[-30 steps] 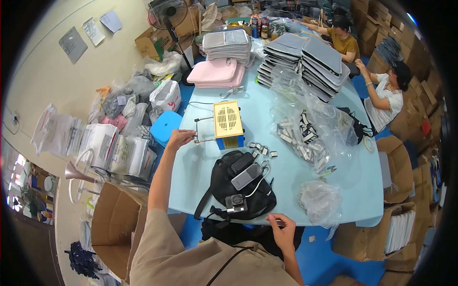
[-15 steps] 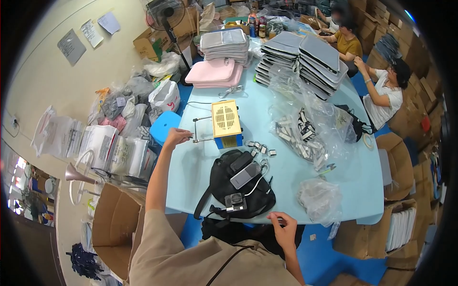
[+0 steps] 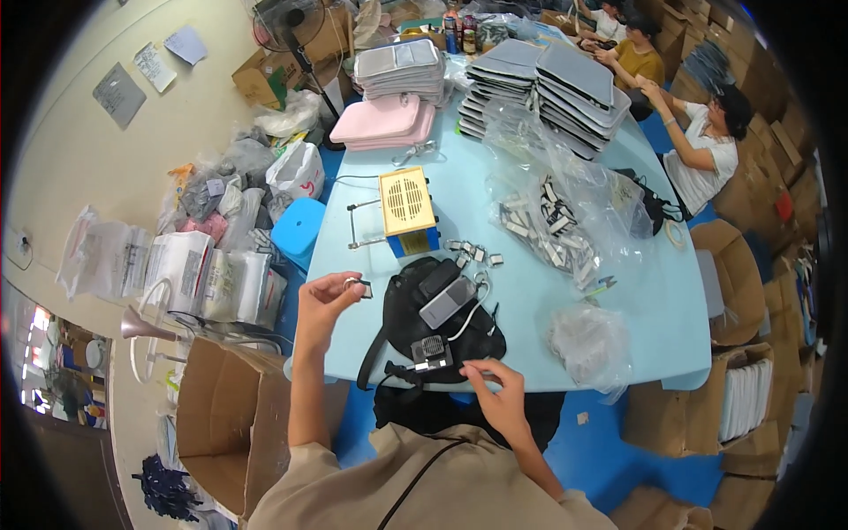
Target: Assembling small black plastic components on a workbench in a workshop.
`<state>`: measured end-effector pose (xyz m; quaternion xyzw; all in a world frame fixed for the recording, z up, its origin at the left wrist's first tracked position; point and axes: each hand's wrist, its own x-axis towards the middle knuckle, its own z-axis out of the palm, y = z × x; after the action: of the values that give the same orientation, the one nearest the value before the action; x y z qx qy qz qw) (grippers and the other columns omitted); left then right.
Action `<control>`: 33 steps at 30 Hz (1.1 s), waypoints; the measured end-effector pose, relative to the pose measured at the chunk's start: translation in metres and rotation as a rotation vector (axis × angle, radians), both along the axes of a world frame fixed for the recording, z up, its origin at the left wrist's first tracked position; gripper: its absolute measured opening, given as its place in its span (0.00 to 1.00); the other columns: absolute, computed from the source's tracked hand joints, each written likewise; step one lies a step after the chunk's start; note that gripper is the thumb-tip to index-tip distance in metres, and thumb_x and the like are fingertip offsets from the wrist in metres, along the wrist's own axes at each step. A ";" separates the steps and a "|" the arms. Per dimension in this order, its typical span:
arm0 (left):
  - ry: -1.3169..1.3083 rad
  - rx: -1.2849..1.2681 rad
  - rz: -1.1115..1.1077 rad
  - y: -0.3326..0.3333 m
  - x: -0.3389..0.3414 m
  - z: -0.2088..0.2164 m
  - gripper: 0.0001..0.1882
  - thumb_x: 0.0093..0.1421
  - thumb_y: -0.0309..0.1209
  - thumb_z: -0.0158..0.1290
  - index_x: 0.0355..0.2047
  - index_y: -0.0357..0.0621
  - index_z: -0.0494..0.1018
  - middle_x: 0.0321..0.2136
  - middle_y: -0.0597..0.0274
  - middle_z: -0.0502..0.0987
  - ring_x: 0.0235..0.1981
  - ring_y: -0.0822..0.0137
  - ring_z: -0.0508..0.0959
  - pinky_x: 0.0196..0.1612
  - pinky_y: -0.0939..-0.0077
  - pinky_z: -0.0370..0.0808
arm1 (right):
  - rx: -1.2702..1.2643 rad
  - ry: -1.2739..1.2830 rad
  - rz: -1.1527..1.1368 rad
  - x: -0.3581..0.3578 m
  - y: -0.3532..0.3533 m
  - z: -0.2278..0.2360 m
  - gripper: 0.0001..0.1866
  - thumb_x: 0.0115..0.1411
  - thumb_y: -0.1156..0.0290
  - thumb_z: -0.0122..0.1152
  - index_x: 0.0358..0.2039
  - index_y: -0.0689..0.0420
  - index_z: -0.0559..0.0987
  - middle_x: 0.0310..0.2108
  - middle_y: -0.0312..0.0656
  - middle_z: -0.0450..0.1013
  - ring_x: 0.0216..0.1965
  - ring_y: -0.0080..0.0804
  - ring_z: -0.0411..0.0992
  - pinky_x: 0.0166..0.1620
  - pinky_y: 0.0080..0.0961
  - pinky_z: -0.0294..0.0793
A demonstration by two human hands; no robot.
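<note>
The left hand (image 3: 323, 305) has left the yellow-topped machine (image 3: 407, 200), pinching a small black-and-silver piece (image 3: 366, 289) clear of it; the right hand's (image 3: 503, 394) grip is unclear.

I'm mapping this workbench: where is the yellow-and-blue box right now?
In the head view, the yellow-and-blue box sits on the table's left side, between the black bag and the pink cases, beyond the left hand.
</note>
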<state>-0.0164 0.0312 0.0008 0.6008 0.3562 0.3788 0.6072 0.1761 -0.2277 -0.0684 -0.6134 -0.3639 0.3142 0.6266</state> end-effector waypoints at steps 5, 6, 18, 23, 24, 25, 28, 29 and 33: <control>-0.062 -0.071 -0.079 -0.057 0.015 0.007 0.13 0.57 0.21 0.67 0.43 0.31 0.82 0.31 0.64 0.83 0.33 0.76 0.81 0.40 0.83 0.76 | 0.153 0.052 0.023 -0.016 0.022 0.042 0.06 0.64 0.81 0.64 0.42 0.67 0.81 0.41 0.43 0.78 0.41 0.25 0.78 0.46 0.20 0.78; -0.061 -0.077 -0.090 -0.065 0.018 0.006 0.13 0.57 0.21 0.67 0.43 0.31 0.82 0.31 0.64 0.83 0.33 0.76 0.81 0.40 0.83 0.76 | 0.179 0.058 0.022 -0.019 0.024 0.048 0.06 0.64 0.82 0.63 0.42 0.67 0.81 0.42 0.43 0.78 0.43 0.25 0.78 0.46 0.20 0.78; -0.154 -0.116 -0.229 -0.119 0.043 0.011 0.13 0.56 0.16 0.65 0.43 0.29 0.81 0.32 0.60 0.84 0.33 0.75 0.81 0.40 0.80 0.79 | 0.346 0.140 -0.035 -0.032 0.028 0.049 0.16 0.58 0.85 0.68 0.47 0.64 0.77 0.44 0.41 0.76 0.45 0.25 0.77 0.47 0.24 0.81; -0.168 -0.102 -0.250 -0.123 0.043 0.002 0.13 0.56 0.16 0.66 0.42 0.29 0.81 0.34 0.57 0.84 0.36 0.73 0.82 0.42 0.77 0.81 | 0.348 0.159 -0.115 -0.035 0.022 0.049 0.17 0.58 0.86 0.69 0.47 0.65 0.76 0.41 0.41 0.77 0.43 0.24 0.78 0.47 0.23 0.80; -0.174 -0.075 -0.261 -0.123 0.043 0.000 0.13 0.56 0.16 0.66 0.43 0.29 0.81 0.35 0.55 0.84 0.37 0.72 0.83 0.43 0.76 0.81 | 0.348 0.159 -0.115 -0.035 0.021 0.050 0.17 0.58 0.86 0.69 0.47 0.65 0.76 0.41 0.41 0.77 0.43 0.24 0.78 0.47 0.23 0.80; -0.181 -0.048 -0.272 -0.124 0.043 -0.001 0.13 0.56 0.16 0.66 0.43 0.30 0.81 0.36 0.54 0.84 0.38 0.71 0.83 0.43 0.75 0.81 | 0.348 0.184 -0.125 -0.034 0.020 0.051 0.18 0.58 0.86 0.69 0.48 0.65 0.75 0.39 0.42 0.78 0.42 0.24 0.78 0.47 0.23 0.80; -0.215 -0.020 -0.327 -0.126 0.049 0.003 0.12 0.56 0.16 0.66 0.41 0.31 0.80 0.37 0.52 0.84 0.39 0.69 0.83 0.44 0.74 0.81 | 0.343 0.193 -0.138 -0.031 0.017 0.050 0.20 0.57 0.86 0.70 0.49 0.65 0.74 0.37 0.43 0.78 0.41 0.25 0.79 0.46 0.23 0.80; -0.215 -0.021 -0.326 -0.128 0.050 0.001 0.12 0.56 0.16 0.66 0.41 0.31 0.80 0.37 0.52 0.84 0.39 0.69 0.83 0.44 0.74 0.81 | 0.339 0.178 -0.142 -0.030 0.015 0.050 0.21 0.57 0.86 0.71 0.50 0.65 0.73 0.36 0.43 0.79 0.40 0.25 0.79 0.45 0.23 0.80; -0.268 -0.032 -0.331 -0.133 0.054 -0.001 0.11 0.57 0.16 0.65 0.41 0.31 0.78 0.37 0.51 0.84 0.39 0.67 0.84 0.45 0.74 0.80 | 0.312 0.146 -0.150 -0.028 0.010 0.052 0.21 0.57 0.85 0.71 0.49 0.65 0.74 0.36 0.44 0.79 0.39 0.26 0.80 0.44 0.23 0.80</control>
<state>0.0374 -0.1016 0.0002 0.5857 0.1745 0.3447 0.7125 0.1483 -0.2175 -0.0163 -0.5099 -0.3150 0.2499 0.7605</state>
